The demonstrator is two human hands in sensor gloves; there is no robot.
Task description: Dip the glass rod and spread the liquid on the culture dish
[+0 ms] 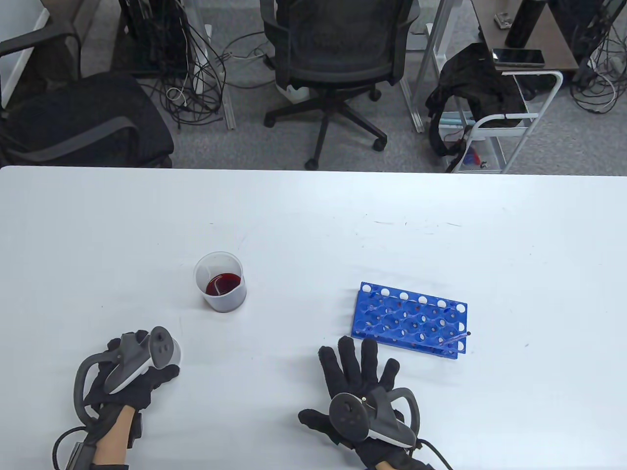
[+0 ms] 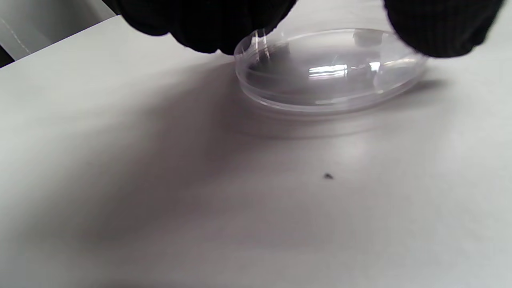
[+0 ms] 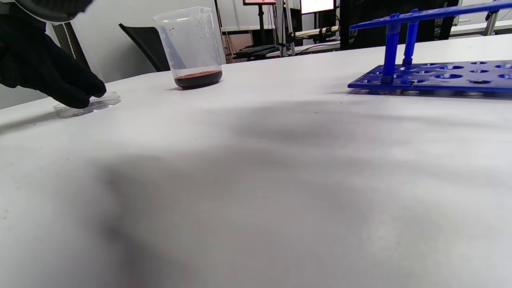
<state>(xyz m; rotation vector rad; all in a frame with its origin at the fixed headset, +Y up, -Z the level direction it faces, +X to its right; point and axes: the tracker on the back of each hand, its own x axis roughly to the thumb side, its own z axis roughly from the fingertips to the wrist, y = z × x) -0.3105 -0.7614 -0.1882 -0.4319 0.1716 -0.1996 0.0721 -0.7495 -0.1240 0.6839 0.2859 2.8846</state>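
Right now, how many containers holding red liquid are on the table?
1: the beaker, left of the blue rack, beyond the left hand. The dish under its fingers looks dry.

Blue rack (image 1: 409,318); dark red liquid (image 1: 223,284); black gloves (image 1: 360,372).

We saw the beaker (image 1: 220,288) at ten o'clock on the table (image 1: 313,220), the rack (image 1: 409,320) at three, a rod (image 1: 455,338) on it, the dish (image 2: 328,72) at eight.

Blue tube rack (image 1: 409,320), office chairs (image 1: 338,63)
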